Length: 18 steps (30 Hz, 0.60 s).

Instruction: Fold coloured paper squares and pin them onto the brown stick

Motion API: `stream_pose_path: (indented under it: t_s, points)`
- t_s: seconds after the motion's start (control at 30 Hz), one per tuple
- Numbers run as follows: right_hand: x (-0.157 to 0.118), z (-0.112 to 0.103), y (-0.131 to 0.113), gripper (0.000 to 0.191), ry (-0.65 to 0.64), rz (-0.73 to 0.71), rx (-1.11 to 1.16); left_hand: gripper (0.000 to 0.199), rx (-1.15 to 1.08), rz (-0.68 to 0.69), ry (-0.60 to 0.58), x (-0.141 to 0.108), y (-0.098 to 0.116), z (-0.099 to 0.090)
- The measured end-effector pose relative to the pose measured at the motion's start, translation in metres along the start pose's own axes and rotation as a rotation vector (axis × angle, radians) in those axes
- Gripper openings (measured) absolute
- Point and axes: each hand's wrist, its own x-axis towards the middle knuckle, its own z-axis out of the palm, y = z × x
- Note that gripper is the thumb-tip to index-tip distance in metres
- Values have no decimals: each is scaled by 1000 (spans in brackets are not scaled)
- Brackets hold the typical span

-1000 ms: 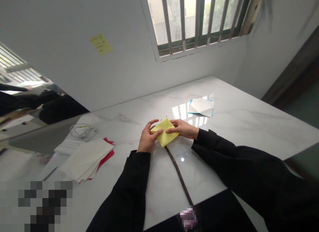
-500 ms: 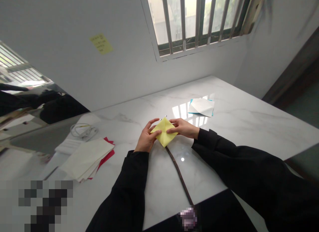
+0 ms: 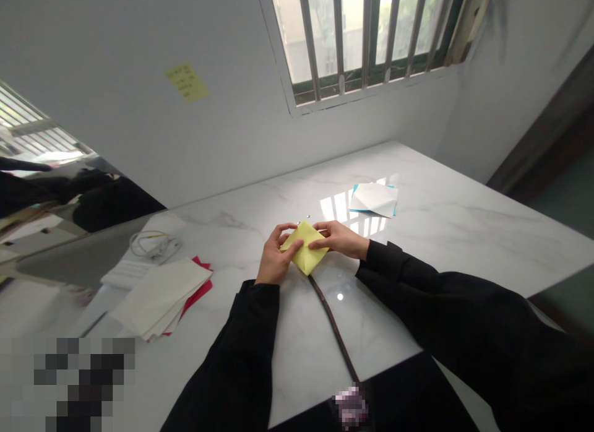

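A yellow folded paper [image 3: 305,259], diamond-shaped with crease lines meeting near its middle, is held between both hands above the marble-patterned table [image 3: 464,234]. My left hand [image 3: 277,252] grips its left side, the thumb lying on the top face close to the centre. On the right side, my right hand [image 3: 341,239] pinches the paper, thumb on top and the other fingers behind the edge. The fingertips beneath the paper are hidden. A dark cord [image 3: 335,327] runs from below the paper's lower corner towards me.
White and red papers [image 3: 158,293] lie at the left, with a coiled cable [image 3: 155,245] behind them. White and blue sheets [image 3: 375,198] rest at the back right. A yellow note [image 3: 188,82] is on the wall beside a barred window [image 3: 366,42].
My left thumb has slid slightly right and up, nearer the paper's centre. The paper and my right hand have barely shifted.
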Motion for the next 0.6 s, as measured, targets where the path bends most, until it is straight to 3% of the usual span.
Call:
stream_pose_path:
  t_s: [0.2, 0.6]
  points:
    - [-1, 2, -1, 34, 26, 9, 9, 88, -113, -78, -77, 3, -6, -7]
    - [-1, 2, -1, 30, 56, -32, 45, 93, -159, -123, -134, 7, -12, -15]
